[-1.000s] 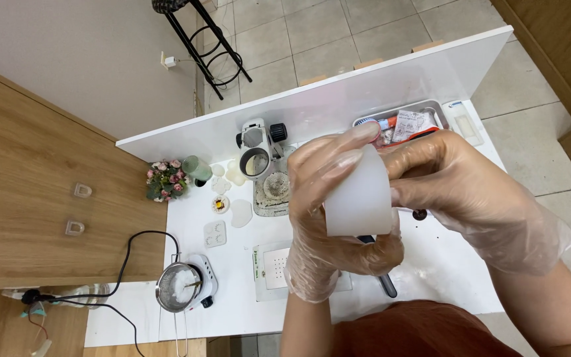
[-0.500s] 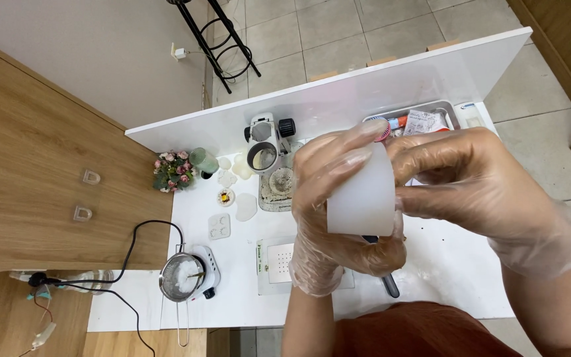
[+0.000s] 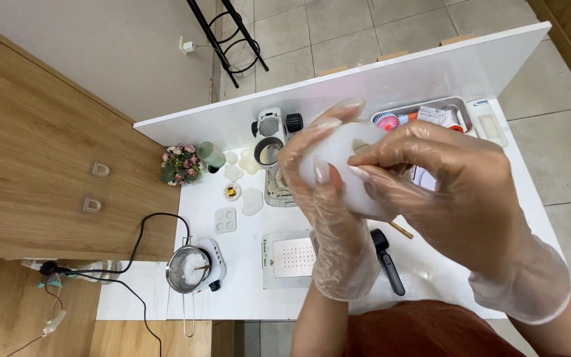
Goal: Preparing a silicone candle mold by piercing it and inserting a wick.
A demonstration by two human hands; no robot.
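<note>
Evidently mid-unmoulding, the left hand (image 3: 328, 211) cups a white silicone mould (image 3: 338, 168) at frame centre above the white table (image 3: 246, 297), while the right hand (image 3: 451, 198) pinches its rim, next needing gentle peeling.

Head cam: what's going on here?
A person in thin clear gloves holds a white block up close to the camera with both hands: the left hand wraps it from below, and the right hand fingers press on its front. Below is a white table with a small pot on a hot plate, a tray of bits and a little bunch of flowers.
</note>
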